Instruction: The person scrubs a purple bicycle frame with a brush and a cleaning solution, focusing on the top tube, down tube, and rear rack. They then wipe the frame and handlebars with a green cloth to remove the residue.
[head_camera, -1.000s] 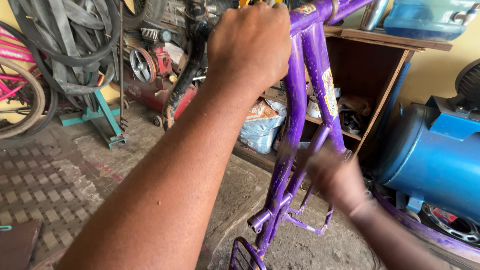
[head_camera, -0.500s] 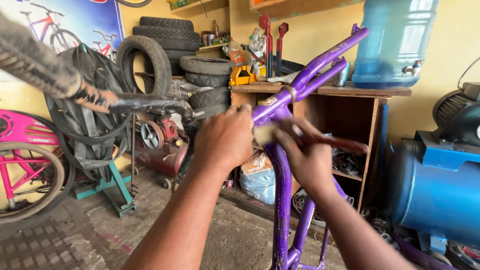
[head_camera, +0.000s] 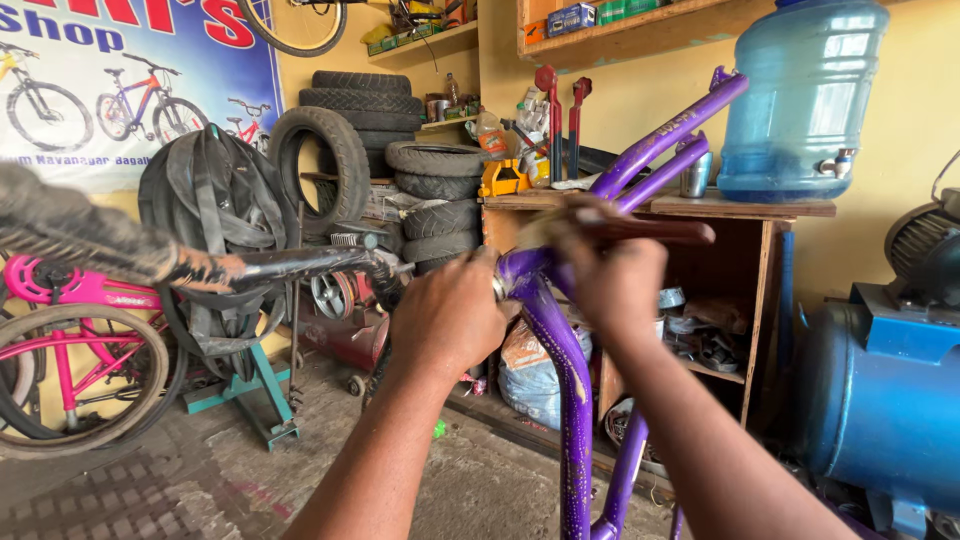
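A purple bicycle frame (head_camera: 575, 400) stands upright in front of me, its tubes rising to the upper right. My left hand (head_camera: 450, 318) grips the frame at its top joint, where a black handlebar (head_camera: 290, 265) sticks out to the left. My right hand (head_camera: 605, 265) is closed around a tool with a dark brown wooden handle (head_camera: 665, 232), held against the same joint. The tool's working end is blurred and partly hidden by my fingers.
A wooden shelf unit (head_camera: 740, 207) behind the frame carries a big blue water jug (head_camera: 800, 100). A blue machine (head_camera: 885, 400) stands at the right. Stacked tyres (head_camera: 400, 170), hanging inner tubes (head_camera: 215, 200) and a pink bicycle (head_camera: 80, 350) fill the left side.
The view has lifted from the lower frame to its top joint. My right hand came up from the lower tubes and now holds the wooden-handled tool at the joint beside my left hand.
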